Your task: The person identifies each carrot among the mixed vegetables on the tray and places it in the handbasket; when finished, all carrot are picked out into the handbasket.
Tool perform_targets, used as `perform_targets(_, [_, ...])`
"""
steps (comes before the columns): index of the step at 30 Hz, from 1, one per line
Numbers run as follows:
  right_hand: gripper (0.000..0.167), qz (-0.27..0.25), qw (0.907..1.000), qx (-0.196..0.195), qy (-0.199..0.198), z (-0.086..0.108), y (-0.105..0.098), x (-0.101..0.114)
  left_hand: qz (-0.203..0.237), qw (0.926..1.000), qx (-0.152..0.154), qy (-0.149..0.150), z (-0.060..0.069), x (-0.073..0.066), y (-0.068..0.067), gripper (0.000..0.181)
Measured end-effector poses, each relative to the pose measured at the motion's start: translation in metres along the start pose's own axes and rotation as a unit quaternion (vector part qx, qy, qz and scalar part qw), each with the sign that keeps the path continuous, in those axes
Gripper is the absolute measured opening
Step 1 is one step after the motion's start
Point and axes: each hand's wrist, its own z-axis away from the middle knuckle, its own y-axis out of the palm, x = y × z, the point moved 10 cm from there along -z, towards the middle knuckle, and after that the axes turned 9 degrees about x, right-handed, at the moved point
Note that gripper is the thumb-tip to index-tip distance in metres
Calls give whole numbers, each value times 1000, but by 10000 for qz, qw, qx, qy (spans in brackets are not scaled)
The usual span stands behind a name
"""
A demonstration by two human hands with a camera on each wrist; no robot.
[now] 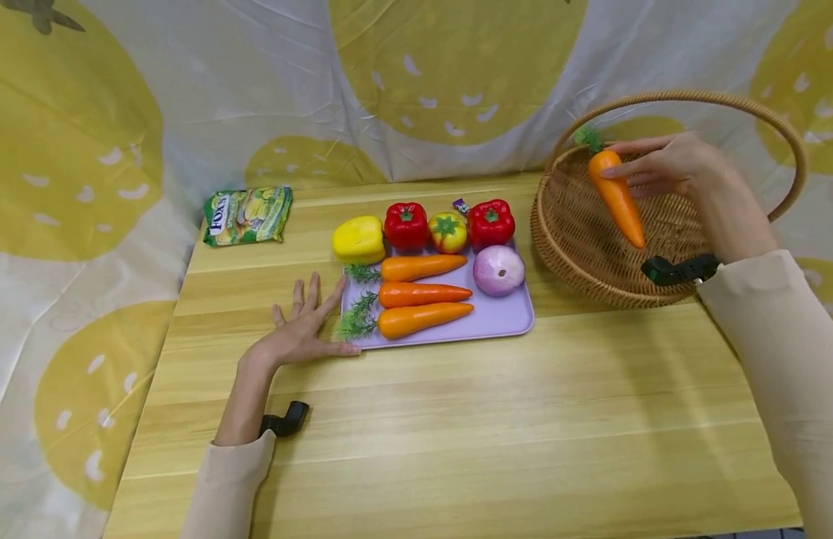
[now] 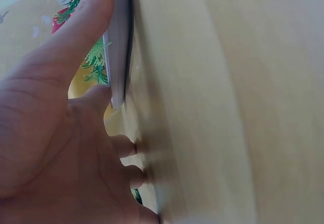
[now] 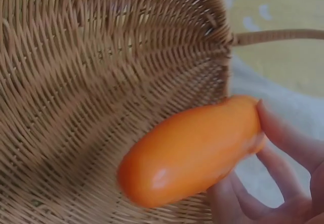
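Observation:
Above the wicker basket (image 1: 571, 262), my right hand (image 1: 672, 168) pinches an orange carrot (image 1: 618, 196) near its leafy top, its tip slanting down. The right wrist view shows this carrot (image 3: 187, 155) between thumb and fingers, the woven wall behind. My left hand (image 1: 298, 329) lies spread at the left end of a lilac tray (image 1: 504, 322), thumb and index finger touching its edges. On the tray are three carrots (image 1: 423, 320) with green tops and a purple onion (image 1: 499, 271). In the left wrist view the tray's edge (image 2: 117, 57) meets the thumb.
Along the tray's back lie a yellow pepper (image 1: 358, 239), two red peppers (image 1: 406, 227) and a yellow-red tomato (image 1: 447, 232). A small purple wrapper (image 1: 461, 206) sits behind them. At the back left is a green Fox's packet (image 1: 248, 216). A patterned cloth (image 1: 288, 82) hangs behind the table.

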Motion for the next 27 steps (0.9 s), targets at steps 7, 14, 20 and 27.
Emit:
perform_targets(7, [24, 476, 9954, 626, 540, -27, 14, -24, 139, 9999, -14, 47, 0, 2, 3, 121])
perform_targets(14, [26, 651, 9935, 737, 565, -45, 18, -46, 18, 10000, 51, -25, 1, -2, 3, 119])
perform_targets(20, [30, 606, 9943, 777, 412, -54, 21, -54, 7, 10000, 42, -43, 0, -2, 2, 119])
perform_targets(27, [33, 530, 9929, 964, 459, -57, 23, -58, -1, 10000, 21, -22, -2, -2, 1, 119])
